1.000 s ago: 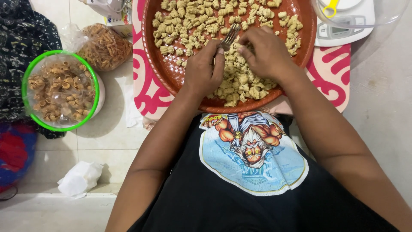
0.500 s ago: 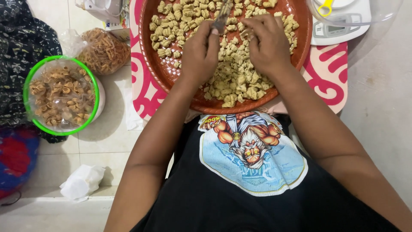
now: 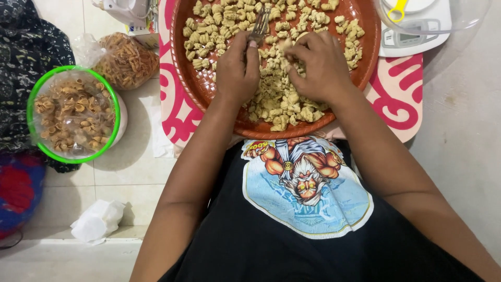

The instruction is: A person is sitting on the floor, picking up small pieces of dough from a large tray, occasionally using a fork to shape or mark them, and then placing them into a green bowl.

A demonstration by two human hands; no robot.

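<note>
A round red-brown tray (image 3: 209, 91) lies before me, heaped with several small pale dough pieces (image 3: 284, 104). My left hand (image 3: 237, 70) rests over the tray and grips a metal fork (image 3: 259, 25) whose tines point away from me. My right hand (image 3: 318, 65) is beside it, fingers pinched on a dough piece (image 3: 286, 47) close to the fork. Both hands hover over the middle of the heap.
The tray sits on a pink and white patterned mat (image 3: 396, 102). A white kitchen scale (image 3: 412, 26) stands at the upper right. Left on the tiled floor are a green-rimmed bowl of fried curls (image 3: 73, 115), a plastic bag of snacks (image 3: 125, 60) and a crumpled white tissue (image 3: 96, 222).
Both hands moved slightly across the tray, the fork staying in my left hand. The view shifted a little, and my right fingers closed on a dough piece.
</note>
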